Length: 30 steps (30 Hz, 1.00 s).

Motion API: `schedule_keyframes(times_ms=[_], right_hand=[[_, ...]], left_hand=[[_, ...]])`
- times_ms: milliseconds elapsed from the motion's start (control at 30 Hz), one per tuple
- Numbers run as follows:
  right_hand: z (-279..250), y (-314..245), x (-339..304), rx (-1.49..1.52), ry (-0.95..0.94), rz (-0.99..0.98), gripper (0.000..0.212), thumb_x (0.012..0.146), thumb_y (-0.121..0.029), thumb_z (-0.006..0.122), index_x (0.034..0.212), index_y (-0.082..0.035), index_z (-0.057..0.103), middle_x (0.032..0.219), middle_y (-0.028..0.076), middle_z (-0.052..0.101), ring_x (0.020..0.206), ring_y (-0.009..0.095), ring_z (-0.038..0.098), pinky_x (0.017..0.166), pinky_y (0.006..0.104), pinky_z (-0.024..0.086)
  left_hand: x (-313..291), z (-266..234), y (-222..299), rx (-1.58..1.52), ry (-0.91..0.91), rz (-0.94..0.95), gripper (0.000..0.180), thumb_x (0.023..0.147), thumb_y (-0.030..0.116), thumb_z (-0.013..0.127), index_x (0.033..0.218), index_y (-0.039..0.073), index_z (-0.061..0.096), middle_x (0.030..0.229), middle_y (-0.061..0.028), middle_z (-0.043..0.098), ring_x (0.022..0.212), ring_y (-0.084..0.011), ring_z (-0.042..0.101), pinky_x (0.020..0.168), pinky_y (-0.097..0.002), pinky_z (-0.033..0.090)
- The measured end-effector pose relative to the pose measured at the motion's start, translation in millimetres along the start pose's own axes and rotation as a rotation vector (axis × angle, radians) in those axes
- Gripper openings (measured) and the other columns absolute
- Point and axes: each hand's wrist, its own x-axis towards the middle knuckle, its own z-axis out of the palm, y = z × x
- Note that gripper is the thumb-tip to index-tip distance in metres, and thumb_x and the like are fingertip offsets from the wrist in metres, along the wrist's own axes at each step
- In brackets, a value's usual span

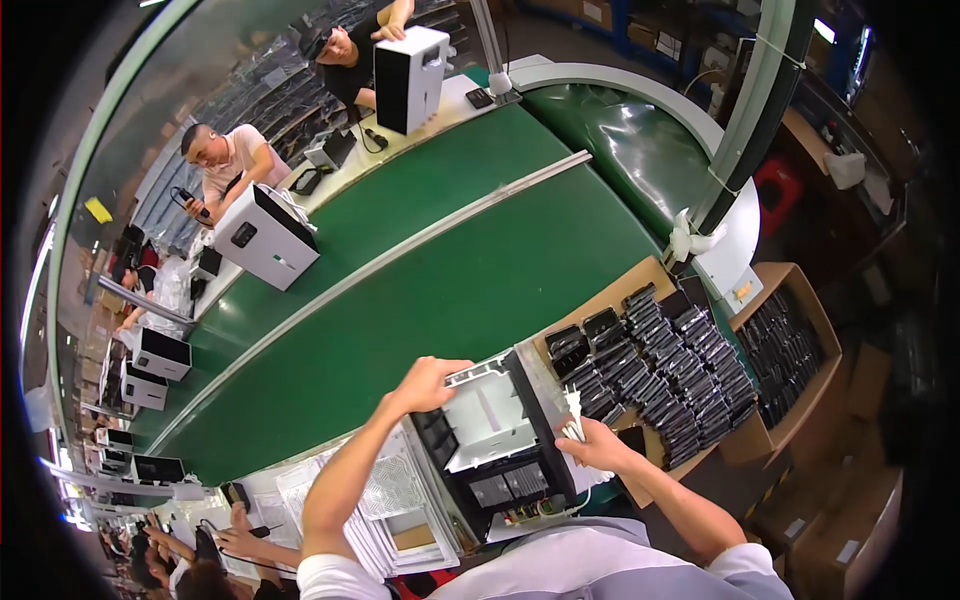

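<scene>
The green belt is the biggest thing before me, spreading from my casing's ten o'clock round to one. At two o'clock black parts in shiny wrapping lie in packed rows, and beyond them, between two and three, an open carton holds more. The open casing, black outside with a white tray-like interior, sits right in front of me at the belt's near edge. White panels are stacked just beside it at eight o'clock. My left hand is curled over the casing's rim at ten o'clock, fingers hooked on the edge. At three o'clock my right hand is closed around a white cord, its plug end sticking up past my fingers.
</scene>
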Motion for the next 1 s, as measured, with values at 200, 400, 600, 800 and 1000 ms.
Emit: schedule_keyframes(times_ms=[200, 400, 600, 800, 1000], right_hand=[[12, 35, 9, -0.409, 0.307, -0.211, 0.037, 0.089, -0.022, 0.070, 0.121, -0.007, 0.057, 0.098, 0.022, 0.068, 0.095, 0.041, 0.067, 0.083, 0.0441, 0.052], [22, 56, 37, -0.470, 0.333, -0.136, 0.028, 0.087, -0.018, 0.069, 0.109, -0.002, 0.063, 0.095, 0.028, 0.068, 0.096, 0.049, 0.063, 0.083, 0.0538, 0.051], [20, 84, 51, -0.586, 0.361, -0.162, 0.031, 0.086, -0.012, 0.066, 0.112, 0.002, 0.065, 0.099, 0.030, 0.066, 0.099, 0.049, 0.063, 0.086, 0.0509, 0.051], [25, 69, 3, -0.505, 0.220, -0.265, 0.036, 0.087, -0.013, 0.068, 0.119, 0.004, 0.066, 0.110, 0.024, 0.067, 0.097, 0.038, 0.069, 0.085, 0.0420, 0.055], [21, 77, -28, -0.363, 0.123, -0.227, 0.033, 0.087, -0.015, 0.068, 0.117, 0.000, 0.068, 0.110, 0.023, 0.069, 0.096, 0.036, 0.068, 0.084, 0.0404, 0.054]], left_hand=[[6, 65, -58, 0.007, 0.085, -0.076, 0.045, 0.077, 0.006, 0.068, 0.122, 0.012, 0.070, 0.096, -0.0211, 0.073, 0.087, -0.0405, 0.070, 0.081, -0.0454, 0.056], [-65, 74, -5, -0.084, 0.593, -0.223, 0.045, 0.084, 0.005, 0.069, 0.128, 0.000, 0.063, 0.140, -0.0194, 0.059, 0.132, -0.0356, 0.054, 0.111, -0.0401, 0.043], [-221, 148, 51, 0.099, 0.893, -0.711, 0.034, 0.086, 0.012, 0.071, 0.118, -0.001, 0.066, 0.112, -0.0213, 0.062, 0.107, -0.0411, 0.059, 0.094, -0.0463, 0.048], [-289, 269, 75, 0.257, 0.842, -1.033, 0.038, 0.080, 0.022, 0.078, 0.108, -0.002, 0.066, 0.101, -0.0216, 0.060, 0.099, -0.0444, 0.056, 0.086, -0.0547, 0.044], [-284, 290, 70, 0.290, 0.932, -1.094, 0.023, 0.082, 0.010, 0.071, 0.101, -0.001, 0.067, 0.094, -0.0209, 0.063, 0.093, -0.0428, 0.057, 0.082, -0.0539, 0.042]])
